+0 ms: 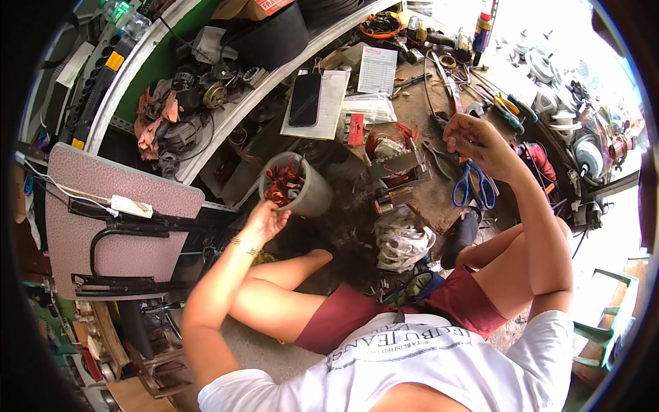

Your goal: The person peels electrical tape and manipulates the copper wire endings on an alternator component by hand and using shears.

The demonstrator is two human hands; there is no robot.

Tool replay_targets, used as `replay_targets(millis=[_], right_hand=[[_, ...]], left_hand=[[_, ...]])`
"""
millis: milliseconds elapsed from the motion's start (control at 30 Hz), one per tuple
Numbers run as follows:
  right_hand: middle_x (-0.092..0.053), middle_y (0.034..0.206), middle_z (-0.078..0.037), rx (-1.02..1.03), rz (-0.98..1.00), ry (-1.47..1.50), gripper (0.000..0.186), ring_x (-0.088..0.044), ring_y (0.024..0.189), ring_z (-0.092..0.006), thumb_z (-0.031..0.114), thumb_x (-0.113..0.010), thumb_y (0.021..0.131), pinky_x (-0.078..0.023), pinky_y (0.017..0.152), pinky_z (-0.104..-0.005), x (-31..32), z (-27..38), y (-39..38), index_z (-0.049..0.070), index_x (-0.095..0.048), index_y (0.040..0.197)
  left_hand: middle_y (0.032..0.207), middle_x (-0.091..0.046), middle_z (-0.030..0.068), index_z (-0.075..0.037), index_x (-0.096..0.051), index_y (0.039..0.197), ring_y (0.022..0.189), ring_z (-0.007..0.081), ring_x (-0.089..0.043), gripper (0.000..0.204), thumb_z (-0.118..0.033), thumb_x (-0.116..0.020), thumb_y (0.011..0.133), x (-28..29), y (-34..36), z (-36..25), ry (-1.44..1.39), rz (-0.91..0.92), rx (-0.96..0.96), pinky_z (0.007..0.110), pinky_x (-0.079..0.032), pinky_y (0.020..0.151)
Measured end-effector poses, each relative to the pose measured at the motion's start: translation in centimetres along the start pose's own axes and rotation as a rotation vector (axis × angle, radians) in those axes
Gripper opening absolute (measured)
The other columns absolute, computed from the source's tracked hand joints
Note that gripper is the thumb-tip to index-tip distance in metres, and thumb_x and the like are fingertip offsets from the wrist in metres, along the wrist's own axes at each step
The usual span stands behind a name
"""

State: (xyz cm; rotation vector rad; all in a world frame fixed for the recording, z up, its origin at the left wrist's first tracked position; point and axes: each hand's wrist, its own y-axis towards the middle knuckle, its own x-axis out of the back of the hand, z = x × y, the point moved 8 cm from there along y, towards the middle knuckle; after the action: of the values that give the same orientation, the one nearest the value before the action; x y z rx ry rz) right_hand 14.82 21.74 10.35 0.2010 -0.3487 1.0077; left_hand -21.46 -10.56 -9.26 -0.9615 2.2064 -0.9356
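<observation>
At the near rim of a pale grey plastic bucket (313, 197), my left hand (266, 223) is closed with its fingertips against the edge. Reddish copper wire scraps (283, 184) lie inside the bucket. My right hand (479, 143) is raised over the tools at the right, fingers curled together; anything between them is too small to make out. Just below it are blue-handled scissors (473, 187) and pliers (437, 161). Between my hands, a metal motor core (398, 168) with copper windings sits on a brown work surface (412, 75).
A black phone (305, 100) rests on a notepad (331, 113) at the back. White plastic bundle (403, 240) lies between my legs. Screwdrivers and a red power tool (539, 161) are at the right. A folded pinkish table (117, 226) stands at the left, beside a shelf of motor parts.
</observation>
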Motion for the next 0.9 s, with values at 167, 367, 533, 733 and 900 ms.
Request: replay_targets(millis=[167,367,533,733,900], right_hand=[[-0.058,0.084,0.001,-0.038,0.071,0.021,0.015,-0.055,0.079,-0.0055,0.019,-0.059,0.098,-0.046,0.066,-0.0221,-0.9,0.1,0.6,0.004,-0.056,0.102],[-0.058,0.084,0.001,-0.069,0.066,0.06,0.016,-0.055,0.08,-0.0051,0.02,-0.059,0.098,-0.047,0.066,-0.0222,-0.4,-0.3,0.5,0.005,-0.056,0.101],[-0.057,0.084,0.001,-0.068,0.071,0.026,0.018,-0.055,0.079,-0.0055,0.023,-0.059,0.098,-0.047,0.067,-0.0225,-0.6,0.5,0.6,0.005,-0.056,0.1],[-0.057,0.085,0.0,-0.017,0.035,-0.115,0.017,-0.054,0.079,-0.0067,0.02,-0.058,0.099,-0.046,0.068,-0.0237,0.0,0.6,0.3,0.003,-0.056,0.1],[-0.058,0.085,-0.001,-0.016,0.018,-0.094,0.016,-0.055,0.078,-0.0073,0.018,-0.058,0.098,-0.045,0.068,-0.0242,0.6,0.2,-0.1,0.003,-0.056,0.101]], left_hand=[[0.096,-0.066,0.0171,-0.016,-0.037,0.127,0.075,0.0222,-0.068,0.031,-0.016,-0.046,0.097,-1.4,-0.8,-1.5,0.195,0.123,-0.027,0.036,-0.06,0.065],[0.138,-0.047,0.0311,-0.009,-0.017,0.153,0.118,0.0422,-0.057,0.077,-0.033,-0.061,0.094,0.8,9.5,3.1,0.846,0.0,0.055,0.05,-0.049,0.097],[0.149,-0.037,0.0253,-0.002,-0.034,0.147,0.134,0.0389,-0.043,0.074,-0.023,-0.069,0.085,-0.8,13.7,3.1,1.333,-0.096,-0.578,0.038,-0.037,0.111],[0.137,-0.047,0.0235,-0.005,-0.041,0.143,0.126,0.0421,-0.048,0.07,-0.014,-0.071,0.081,-4.1,11.1,2.3,1.31,-0.331,-0.845,0.046,-0.043,0.104],[0.114,-0.063,0.0217,-0.006,-0.062,0.123,0.103,0.0405,-0.062,0.043,-0.014,-0.071,0.081,-5.4,9.7,3.1,1.496,-0.322,-0.869,0.047,-0.051,0.087]])
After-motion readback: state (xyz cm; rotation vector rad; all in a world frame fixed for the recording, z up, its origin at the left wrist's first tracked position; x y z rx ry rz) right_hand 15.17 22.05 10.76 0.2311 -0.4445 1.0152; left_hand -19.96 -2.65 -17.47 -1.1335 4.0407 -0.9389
